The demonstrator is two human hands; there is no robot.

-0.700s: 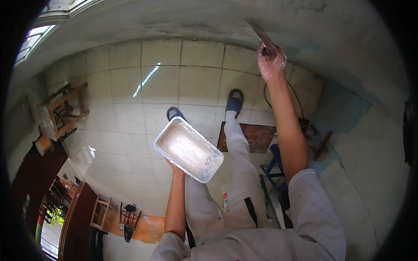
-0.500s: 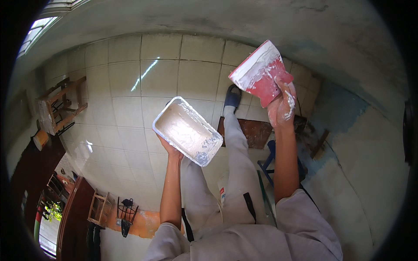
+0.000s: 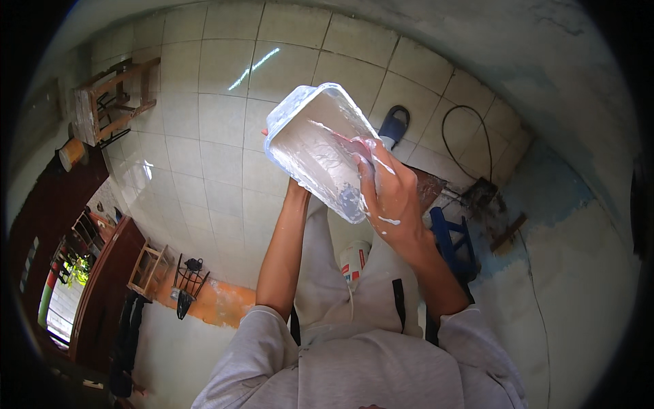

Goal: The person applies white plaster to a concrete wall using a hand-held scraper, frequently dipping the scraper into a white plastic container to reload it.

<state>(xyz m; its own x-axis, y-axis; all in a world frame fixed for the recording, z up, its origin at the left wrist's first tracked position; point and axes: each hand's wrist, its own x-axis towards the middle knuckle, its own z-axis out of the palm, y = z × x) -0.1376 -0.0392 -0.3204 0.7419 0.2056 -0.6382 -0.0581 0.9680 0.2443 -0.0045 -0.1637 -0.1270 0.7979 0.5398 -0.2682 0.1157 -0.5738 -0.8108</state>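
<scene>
Tilted in front of me is a whitish rectangular tub (image 3: pixel 285 108) with pale, creamy paste (image 3: pixel 300 140) spread over its inside. My left hand (image 3: pixel 298 189) grips it from underneath; the tub hides most of that hand, and only fingertips show past the far left rim. Inside the tub, a red wide-bladed scraper (image 3: pixel 351 143) is held by my right hand (image 3: pixel 392 184), its fingers closed around it. The scraper appears nearly edge-on, its blade toward the paste. White smears cover the right hand's fingers and back.
Below the tub, a white bucket (image 3: pixel 354 258) stands between my legs. A blue stool (image 3: pixel 455 240) and a looped dark cable (image 3: pixel 489 136) lie to the right, near the patchy wall (image 3: pixel 572 293). A wooden stool (image 3: pixel 112 102) is at the far left.
My right hand has brought the scraper from the upper right, near the wall, down and left into the tub. The tub has moved up and slightly right. My view has shifted.
</scene>
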